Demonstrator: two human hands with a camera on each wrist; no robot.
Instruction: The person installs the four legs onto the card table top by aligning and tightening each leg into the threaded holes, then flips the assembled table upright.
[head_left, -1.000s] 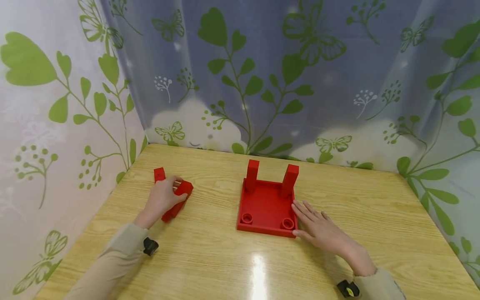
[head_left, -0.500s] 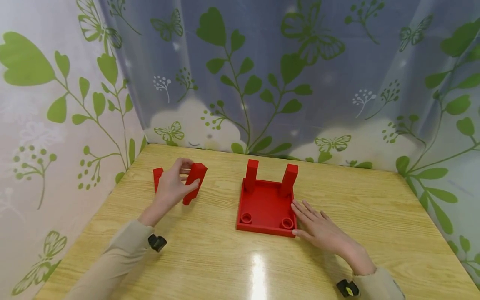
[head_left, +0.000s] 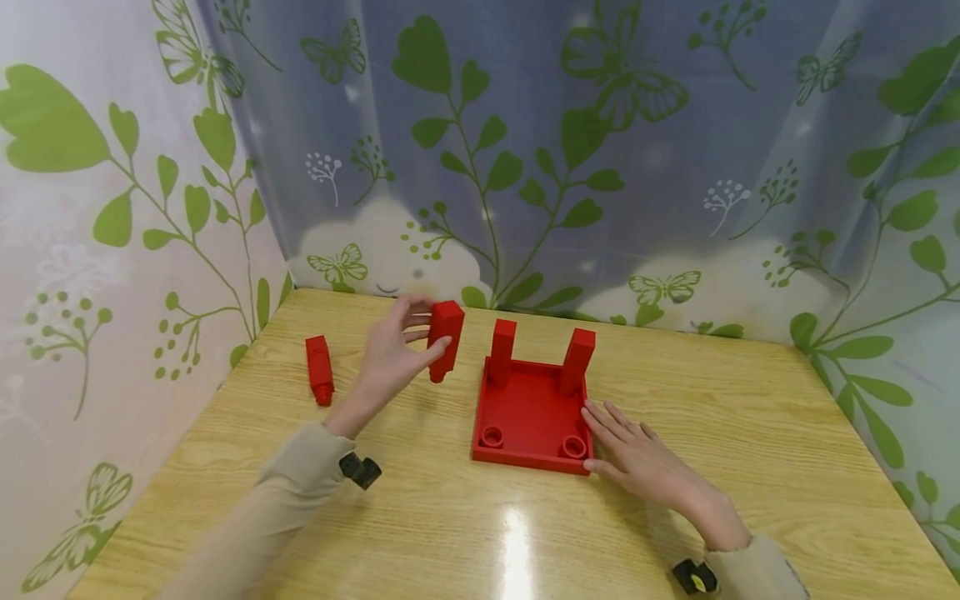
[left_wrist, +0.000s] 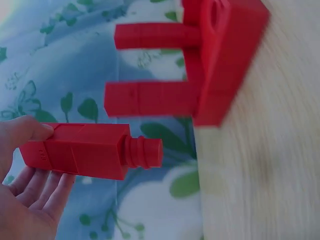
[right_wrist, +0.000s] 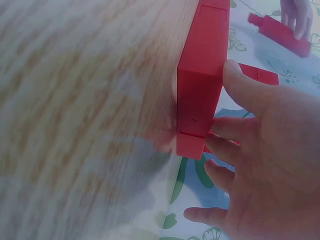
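A red table leg (head_left: 447, 333), square in section with a ridged round peg at its lower end, is pinched between the thumb and fingers of my left hand (head_left: 397, 346), raised above the wooden table. The peg (left_wrist: 145, 152) shows plainly in the left wrist view. To the right lies a red square tabletop (head_left: 532, 412), underside up with a raised rim. Two legs (head_left: 504, 352) stand upright at its far corners, and two round sockets (head_left: 492, 437) show at the near ones. My right hand (head_left: 645, 462) rests with extended fingers against the tabletop's right edge.
Another red leg (head_left: 318, 371) lies on the wooden table (head_left: 420, 517) at the left, its peg toward me. A leaf-patterned curtain (head_left: 525, 167) hangs behind the table and along its sides.
My left hand has lifted the red leg off the table and carried it rightward toward the tabletop, turning it more upright. The leg left behind is now uncovered. My right hand stays put.
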